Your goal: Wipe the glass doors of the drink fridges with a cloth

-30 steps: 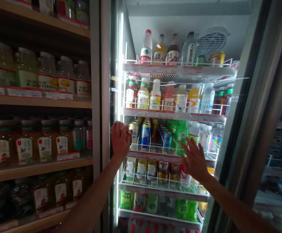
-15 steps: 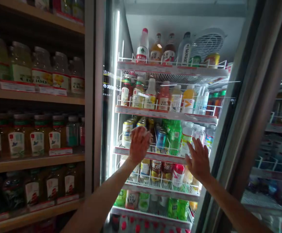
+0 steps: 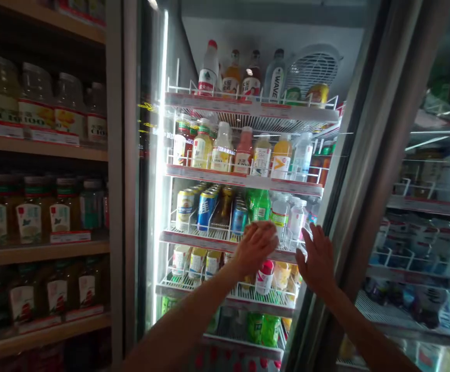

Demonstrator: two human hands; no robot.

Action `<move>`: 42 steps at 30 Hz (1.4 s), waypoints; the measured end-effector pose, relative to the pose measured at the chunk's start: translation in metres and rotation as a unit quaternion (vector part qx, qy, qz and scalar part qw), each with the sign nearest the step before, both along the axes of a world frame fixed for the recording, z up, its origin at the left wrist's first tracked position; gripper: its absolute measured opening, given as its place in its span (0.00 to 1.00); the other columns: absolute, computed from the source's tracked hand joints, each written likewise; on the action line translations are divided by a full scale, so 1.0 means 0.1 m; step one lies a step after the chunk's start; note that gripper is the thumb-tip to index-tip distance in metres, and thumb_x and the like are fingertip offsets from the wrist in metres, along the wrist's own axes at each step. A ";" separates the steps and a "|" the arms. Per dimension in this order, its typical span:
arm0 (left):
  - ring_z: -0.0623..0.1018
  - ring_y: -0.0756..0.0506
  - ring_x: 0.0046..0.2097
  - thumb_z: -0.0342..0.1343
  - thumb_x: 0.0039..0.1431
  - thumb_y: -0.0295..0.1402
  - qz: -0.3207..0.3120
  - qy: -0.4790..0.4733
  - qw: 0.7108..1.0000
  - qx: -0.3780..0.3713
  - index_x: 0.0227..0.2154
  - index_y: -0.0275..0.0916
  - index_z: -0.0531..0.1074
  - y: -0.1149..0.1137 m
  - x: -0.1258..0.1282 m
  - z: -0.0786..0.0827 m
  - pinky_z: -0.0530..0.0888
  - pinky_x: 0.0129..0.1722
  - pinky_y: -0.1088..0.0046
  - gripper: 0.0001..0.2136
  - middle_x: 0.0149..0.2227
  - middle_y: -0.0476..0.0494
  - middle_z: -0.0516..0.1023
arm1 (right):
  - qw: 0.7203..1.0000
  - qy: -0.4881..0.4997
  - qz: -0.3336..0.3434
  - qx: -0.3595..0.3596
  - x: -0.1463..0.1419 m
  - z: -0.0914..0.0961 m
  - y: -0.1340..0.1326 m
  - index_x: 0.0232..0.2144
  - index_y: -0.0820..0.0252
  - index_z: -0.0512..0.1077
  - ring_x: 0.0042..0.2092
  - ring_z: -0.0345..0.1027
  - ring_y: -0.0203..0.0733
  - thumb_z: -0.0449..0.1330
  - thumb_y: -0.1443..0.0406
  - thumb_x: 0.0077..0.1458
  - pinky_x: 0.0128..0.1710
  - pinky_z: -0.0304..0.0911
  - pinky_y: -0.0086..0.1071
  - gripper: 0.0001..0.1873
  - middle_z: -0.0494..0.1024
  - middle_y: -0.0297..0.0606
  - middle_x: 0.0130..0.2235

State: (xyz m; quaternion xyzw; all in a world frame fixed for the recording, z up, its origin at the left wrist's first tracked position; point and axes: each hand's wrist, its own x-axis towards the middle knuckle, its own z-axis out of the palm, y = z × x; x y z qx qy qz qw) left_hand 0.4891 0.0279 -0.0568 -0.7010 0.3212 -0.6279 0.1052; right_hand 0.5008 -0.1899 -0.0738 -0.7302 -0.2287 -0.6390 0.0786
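Note:
My left hand (image 3: 254, 248) is closed over what looks like a crumpled pale cloth (image 3: 273, 230), blurred and mostly covered by the fingers. It is at the glass door (image 3: 147, 170) of a lit drinks cooler, in front of the middle shelf's front rail (image 3: 194, 239). Farther right, my right hand (image 3: 317, 263) is open, fingers spread against the glass near the metal door frame (image 3: 368, 170). Behind the glass between the hands stand a clear bottle with a yellow-green label (image 3: 280, 214) and a green bottle (image 3: 258, 206).
Wire shelves inside the cooler hold bottles and cans, among them a blue can (image 3: 206, 209) and an orange drink bottle (image 3: 282, 157). To the left, a wooden shelf (image 3: 42, 249) carries rows of jars (image 3: 29, 217). Another cooler section (image 3: 422, 279) lies at the right.
My left hand has moved right and down across the glass, nearer to my right hand. My right hand stays spread in about the same place. The view has shifted a little to the right.

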 end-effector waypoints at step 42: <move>0.56 0.42 0.63 0.49 0.60 0.30 -0.027 0.011 0.994 0.106 0.50 0.40 0.65 0.00 0.06 0.01 0.58 0.60 0.57 0.15 0.59 0.42 0.63 | 0.994 0.059 0.011 -0.094 -0.22 -0.34 -0.18 0.63 0.59 0.41 0.65 0.38 0.51 0.47 0.71 0.55 0.58 0.51 0.52 0.35 0.50 0.46 0.64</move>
